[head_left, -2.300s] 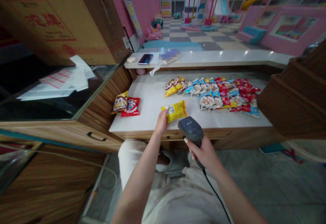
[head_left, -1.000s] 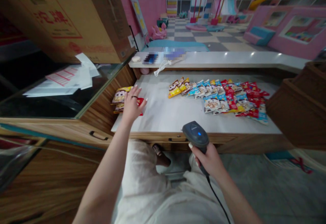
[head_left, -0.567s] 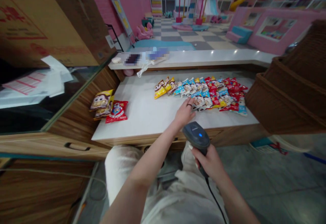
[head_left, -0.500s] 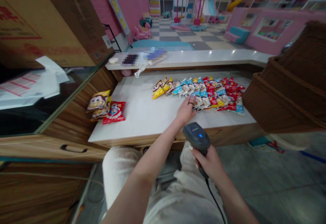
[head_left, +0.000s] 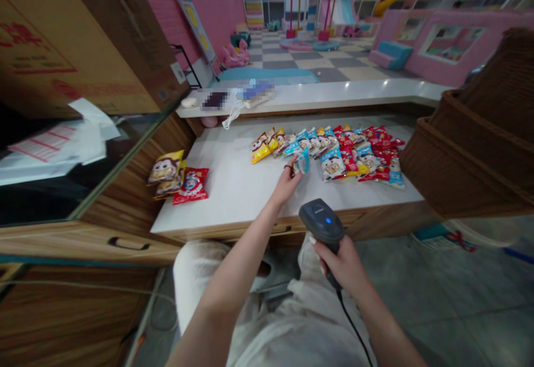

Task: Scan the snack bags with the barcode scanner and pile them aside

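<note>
My left hand (head_left: 286, 184) is shut on a small blue-and-white snack packet (head_left: 303, 161), pinching it just above the counter at the near edge of the rows. My right hand (head_left: 337, 261) grips a dark grey corded handheld barcode scanner (head_left: 322, 222), its head pointing forward and a blue light showing. Rows of overlapping snack packets (head_left: 334, 158) in yellow, blue, white and red lie on the white counter (head_left: 225, 189). Further left, apart from the rows, a yellow packet (head_left: 166, 168) rests partly over another yellow one, with a red packet (head_left: 191, 186) beside them.
A brown woven basket (head_left: 467, 155) juts in at the right. On the left are a glass-topped case (head_left: 54, 183) holding papers and a large cardboard box (head_left: 75, 50). A raised white ledge (head_left: 334, 93) behind the counter holds a blurred phone and a cable.
The yellow packet from my left hand now lies in the pile at the left. My left hand has moved right to the rows and taken a blue-and-white packet. The scanner stays in my right hand.
</note>
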Motion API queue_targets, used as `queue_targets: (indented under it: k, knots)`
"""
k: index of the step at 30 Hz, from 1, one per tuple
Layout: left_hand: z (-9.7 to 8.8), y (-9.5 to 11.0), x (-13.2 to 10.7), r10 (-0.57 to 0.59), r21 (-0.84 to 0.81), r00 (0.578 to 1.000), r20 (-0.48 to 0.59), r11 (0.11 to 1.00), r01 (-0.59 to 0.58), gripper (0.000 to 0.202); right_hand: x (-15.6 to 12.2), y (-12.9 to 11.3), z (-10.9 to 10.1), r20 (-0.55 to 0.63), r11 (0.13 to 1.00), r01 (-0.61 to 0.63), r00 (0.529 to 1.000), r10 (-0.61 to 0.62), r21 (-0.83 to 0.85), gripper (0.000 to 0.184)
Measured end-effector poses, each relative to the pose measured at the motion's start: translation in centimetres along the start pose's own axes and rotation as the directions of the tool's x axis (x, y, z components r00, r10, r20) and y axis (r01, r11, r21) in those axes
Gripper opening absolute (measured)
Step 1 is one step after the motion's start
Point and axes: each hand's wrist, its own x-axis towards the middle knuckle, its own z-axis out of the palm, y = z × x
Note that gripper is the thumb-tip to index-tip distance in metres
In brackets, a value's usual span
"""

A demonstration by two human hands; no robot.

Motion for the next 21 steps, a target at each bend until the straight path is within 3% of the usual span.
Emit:
queue_targets:
  k: [2, 5, 9, 14, 21]
  knots:
    - [-2.0, 0.6, -1.2, -0.124, -0.188, 0.985, -0.116, 0.977, 0.101, 0.037, 0.0, -0.1, 0.5, -0.001, 1.000, 0.018, 1.000, -0.018, -0.005, 0.045]
    - [-4.9, 1.3, -2.7, -0.291, -0.370, 0.931, -0.222, 0.908, 0.196, 0.027, -0.1, 0.1, 1.4, 0.001, 0.999, 0.043, 0.999, -0.043, -0.018, 0.045]
    - [-7.3, 2.3, -4.7, -0.361, -0.453, 0.888, -0.285, 0.867, 0.207, 0.023, 0.1, 0.1, 2.7, 0.031, 0.999, 0.032, 0.999, -0.032, 0.009, 0.042]
    - [-7.7, 3.1, -6.1, -0.356, -0.496, 0.886, -0.299, 0.851, 0.174, 0.029, 0.6, -0.9, 4.1, 0.056, 1.000, 0.008, 0.998, -0.008, 0.007, 0.036]
    - [-7.9, 2.2, -6.3, -0.315, -0.484, 0.907, -0.279, 0.862, 0.150, 0.037, 1.1, -3.4, 5.0, 0.029, 0.994, 0.070, 0.997, -0.068, -0.086, 0.034]
